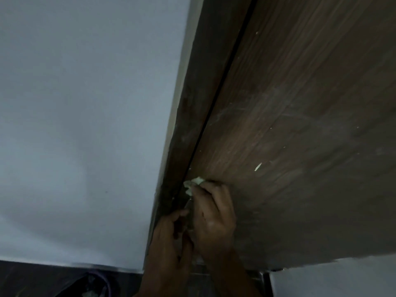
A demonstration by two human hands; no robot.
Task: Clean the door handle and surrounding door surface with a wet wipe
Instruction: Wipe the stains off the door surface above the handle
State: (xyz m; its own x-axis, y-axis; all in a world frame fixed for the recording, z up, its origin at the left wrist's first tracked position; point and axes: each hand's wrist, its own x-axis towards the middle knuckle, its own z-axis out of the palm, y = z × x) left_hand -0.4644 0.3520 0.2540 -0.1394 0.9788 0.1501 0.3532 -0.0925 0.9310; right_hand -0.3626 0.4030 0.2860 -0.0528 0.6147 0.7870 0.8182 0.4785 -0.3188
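A dim view looks steeply down a dark wood door (289,125). Near the door's closing edge, the right hand (212,219) pinches a crumpled pale wet wipe (194,183) against the wood. Just left of it, the left hand (169,239) curls around something slim and glinting, probably the door handle (186,207), which is mostly hidden. The step looks like wiping around the handle. Next, the wipe likely needs to cover the smeared, flecked wood farther from the edge.

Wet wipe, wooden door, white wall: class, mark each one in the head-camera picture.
wet wipe (195,182): head view, crumpled part showing above the right hand's fingers.
wooden door (300,125): head view, bare face of the panel.
white wall (85,103): head view, plain middle.
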